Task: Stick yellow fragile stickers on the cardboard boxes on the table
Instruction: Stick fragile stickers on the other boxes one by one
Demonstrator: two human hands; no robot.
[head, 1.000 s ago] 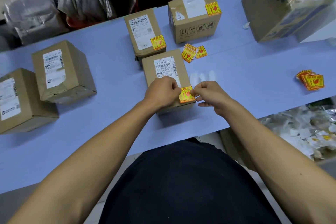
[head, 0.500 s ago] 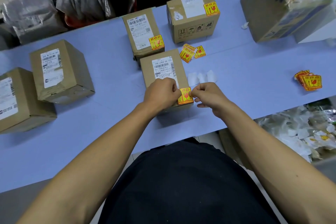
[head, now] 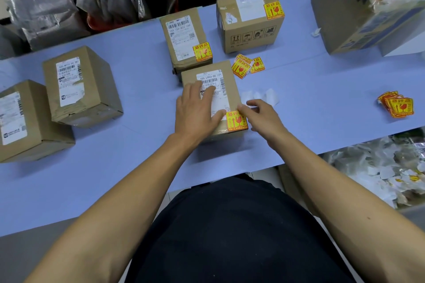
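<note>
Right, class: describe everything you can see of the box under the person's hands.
The box is a small brown cardboard carton resting on the pale blue table. Its top carries a white barcode label and, at the near right corner, a yellow fragile sticker. The left hand lies flat on top; the right hand touches its right edge by the sticker.

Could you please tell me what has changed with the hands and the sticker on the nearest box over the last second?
The left hand opened from a curled grip and now lies flat on the nearest box. The right hand let go of the yellow sticker and has loosened, fingertips near its edge. The sticker stays on the box's near corner; the other boxes and loose stickers have not moved.
</note>
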